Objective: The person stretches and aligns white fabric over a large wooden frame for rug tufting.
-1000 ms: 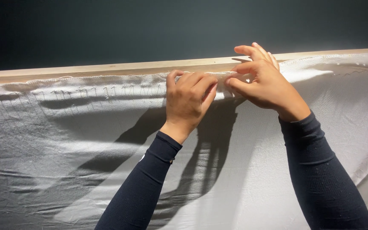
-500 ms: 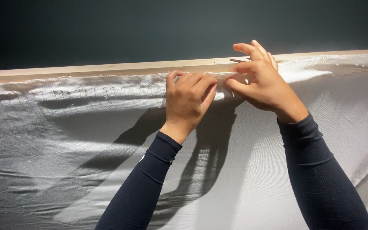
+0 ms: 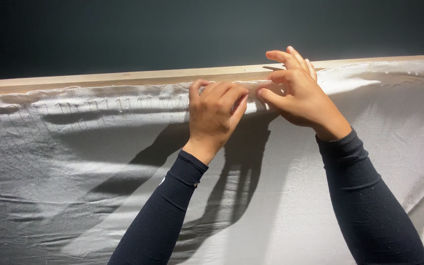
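one white woven cloth (image 3: 251, 206), spread wide and creased, is seen hung from one pale wooden bar (image 3: 123, 77) that runs from 9 o'clock to 3 o'clock across the top; its frayed upper hem is laid just along the bar's lower edge. one left hand (image 3: 214, 115) is found at 12 o'clock of centre, fingers curled and pressed together over the hem, which is clutched against the bar. one right hand (image 3: 298, 93) is placed just beside it toward 1 o'clock, the hem being pinched between thumb and forefinger while the other fingers are fanned up onto the bar. two dark long sleeves are counted, one per arm. a row of small stitch-like marks is noted along the hem toward 10 o'clock, and a fainter zigzag line toward 2 o'clock; what they are cannot be told. one dark wall is recorded behind. risk, as judged: the hem may be slipped off the bar if either pinch is eased, since the cloth's weight is hung below; the loose weave may be frayed or puckered if it is pulled unevenly between the two hands.
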